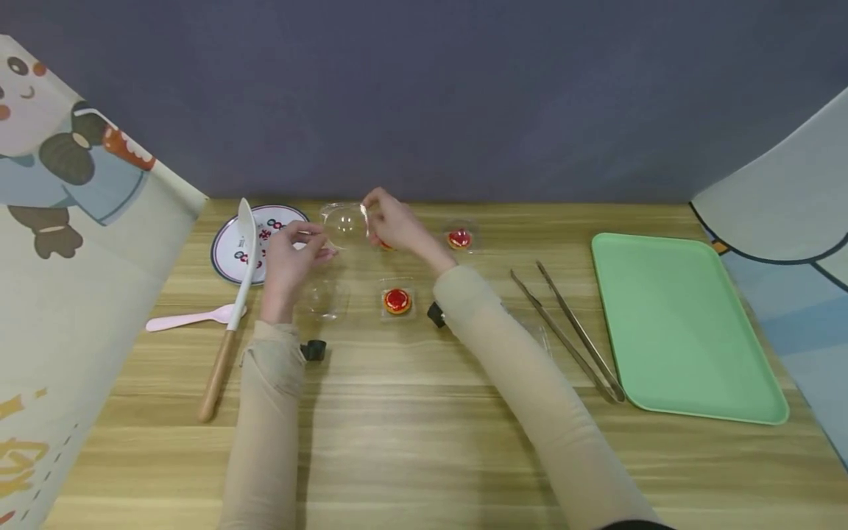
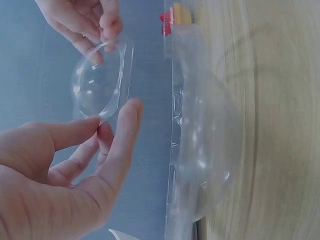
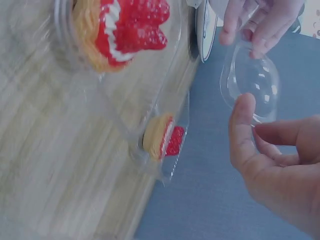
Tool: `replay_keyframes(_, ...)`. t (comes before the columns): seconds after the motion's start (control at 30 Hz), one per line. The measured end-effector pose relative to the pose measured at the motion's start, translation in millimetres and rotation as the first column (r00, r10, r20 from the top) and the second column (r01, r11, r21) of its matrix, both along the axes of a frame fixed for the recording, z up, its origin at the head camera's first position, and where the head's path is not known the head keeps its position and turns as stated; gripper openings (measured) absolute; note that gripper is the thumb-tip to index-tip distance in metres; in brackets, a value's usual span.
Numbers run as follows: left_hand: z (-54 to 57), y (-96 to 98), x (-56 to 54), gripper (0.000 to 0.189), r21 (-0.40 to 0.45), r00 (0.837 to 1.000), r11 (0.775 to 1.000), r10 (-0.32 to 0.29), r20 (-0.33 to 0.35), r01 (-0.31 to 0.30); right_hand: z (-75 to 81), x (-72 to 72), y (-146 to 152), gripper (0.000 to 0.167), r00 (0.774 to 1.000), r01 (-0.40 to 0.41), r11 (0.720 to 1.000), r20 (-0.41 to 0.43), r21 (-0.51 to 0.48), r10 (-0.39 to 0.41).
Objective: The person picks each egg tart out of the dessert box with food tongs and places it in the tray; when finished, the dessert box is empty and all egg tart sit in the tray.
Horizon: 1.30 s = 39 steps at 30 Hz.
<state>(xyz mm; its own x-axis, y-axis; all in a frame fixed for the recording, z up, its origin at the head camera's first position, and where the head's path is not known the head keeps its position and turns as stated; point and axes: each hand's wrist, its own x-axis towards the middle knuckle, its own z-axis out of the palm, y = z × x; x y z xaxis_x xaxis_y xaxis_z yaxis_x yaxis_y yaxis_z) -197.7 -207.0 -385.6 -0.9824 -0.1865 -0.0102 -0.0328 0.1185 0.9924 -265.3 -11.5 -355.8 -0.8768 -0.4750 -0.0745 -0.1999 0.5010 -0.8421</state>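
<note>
Above the back of the table, both hands hold a clear plastic domed lid (image 1: 346, 224) between them. My left hand (image 1: 288, 265) pinches its near left edge; in the left wrist view, thumb and fingertips meet at the rim. My right hand (image 1: 397, 224) pinches the opposite edge, as the right wrist view also shows. Below lies another clear domed shell (image 1: 323, 300) on the table. A red-topped tart (image 1: 397, 301) sits in a clear plastic container. A second tart (image 1: 459, 238) lies behind it to the right, and a third is mostly hidden by my right hand.
At left, a long white ladle (image 1: 240, 294) with a wooden handle lies across a patterned plate (image 1: 228, 250) and a pink spoon (image 1: 185, 320). Metal tongs (image 1: 573, 335) and a green tray (image 1: 682, 324) are at right. A clear container (image 1: 543, 338) shows beside my right forearm.
</note>
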Motion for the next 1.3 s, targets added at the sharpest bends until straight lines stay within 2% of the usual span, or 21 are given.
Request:
replay_keyframes(0.2,0.6,-2.1,-1.8,0.028,-0.003,0.999,0.999,0.042,-0.011,-0.042,-3.9,-2.8,-6.8,0.03,0.997,0.06,0.991,0.058,-0.119,-0.054)
replay_keyframes(0.4,0.8,-4.1,-3.5,0.034,0.0,1.0,1.0,0.024,0.001,-0.024,-6.7,-3.8,-9.2,0.024,0.993,0.102,0.985,0.066,-0.136,-0.094)
replay_keyframes(0.6,0.4,-9.6,-4.3,0.035,0.039,1.0,0.999,-0.003,-0.003,0.004,-8.1,-7.0,-11.2,0.03,0.994,0.112,0.993,0.006,-0.037,-0.112)
replay_keyframes(0.73,0.0,-12.7,-4.2,0.036,0.04,1.0,0.999,-0.008,0.005,0.008,-10.2,-10.2,-12.6,0.035,0.995,0.102,0.995,-0.006,0.017,-0.102)
replay_keyframes(1.0,-0.3,-18.0,-3.9,0.04,0.035,0.995,0.998,-0.059,0.079,0.057,-12.8,-12.9,-13.8,0.039,1.0,0.019,0.994,-0.014,0.108,-0.018)
replay_keyframes(1.13,-0.2,-17.8,-3.3,0.04,0.002,0.99,0.997,-0.08,0.118,0.08,-14.8,-13.3,-14.5,0.046,0.999,-0.026,0.984,-0.031,0.177,0.032)
replay_keyframes(1.3,-2.7,-17.2,-4.2,0.042,-0.037,0.983,0.994,-0.097,0.159,0.104,-14.6,-11.8,-16.6,0.046,0.997,-0.045,0.966,-0.052,0.256,0.06)
